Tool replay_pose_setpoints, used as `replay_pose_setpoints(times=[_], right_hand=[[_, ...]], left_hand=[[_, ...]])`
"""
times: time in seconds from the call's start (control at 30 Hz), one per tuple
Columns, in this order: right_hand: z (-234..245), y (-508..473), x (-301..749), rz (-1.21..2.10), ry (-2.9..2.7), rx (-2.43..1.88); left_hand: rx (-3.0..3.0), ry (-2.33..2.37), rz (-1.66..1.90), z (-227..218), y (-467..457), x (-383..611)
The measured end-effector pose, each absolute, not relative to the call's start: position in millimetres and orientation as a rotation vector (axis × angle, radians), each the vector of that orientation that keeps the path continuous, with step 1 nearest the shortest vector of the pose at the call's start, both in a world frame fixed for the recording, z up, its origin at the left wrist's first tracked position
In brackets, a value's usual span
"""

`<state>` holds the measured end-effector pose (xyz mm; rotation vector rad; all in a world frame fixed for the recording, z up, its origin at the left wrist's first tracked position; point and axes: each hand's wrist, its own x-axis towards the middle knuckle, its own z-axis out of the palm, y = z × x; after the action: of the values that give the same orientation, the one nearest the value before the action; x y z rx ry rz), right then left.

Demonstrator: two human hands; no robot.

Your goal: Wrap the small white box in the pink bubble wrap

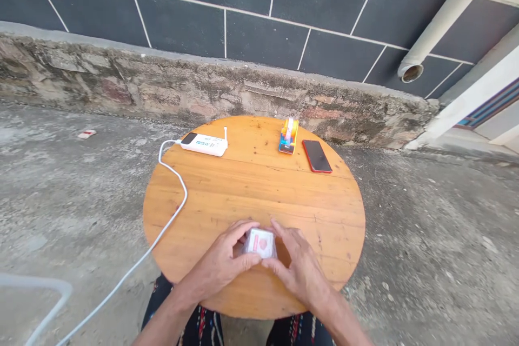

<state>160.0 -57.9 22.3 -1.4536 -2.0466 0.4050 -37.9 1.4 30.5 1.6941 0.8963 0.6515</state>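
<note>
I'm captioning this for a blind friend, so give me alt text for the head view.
A person's left hand and right hand hold a small pale box over a round wooden table. Beyond lie a corded white device, a yellow item and a phone.

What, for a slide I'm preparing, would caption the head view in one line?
Left hand and right hand hold a box at a round table, a phone lying beyond.

Nothing legible, print on box (261, 244), white device (204, 144)
</note>
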Motion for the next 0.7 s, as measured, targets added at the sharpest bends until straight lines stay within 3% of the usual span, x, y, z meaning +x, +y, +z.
replay_pose_setpoints(times=[0.5, 0.7], right_hand=[[26, -48, 168, 0.294, -2.022, -1.440], [-10, -80, 173, 0.281, -1.517, -1.609]], left_hand=[[1.634, 1.059, 0.861, 10, -7, -31], [1.500, 0.863, 0.910, 6, -9, -44]])
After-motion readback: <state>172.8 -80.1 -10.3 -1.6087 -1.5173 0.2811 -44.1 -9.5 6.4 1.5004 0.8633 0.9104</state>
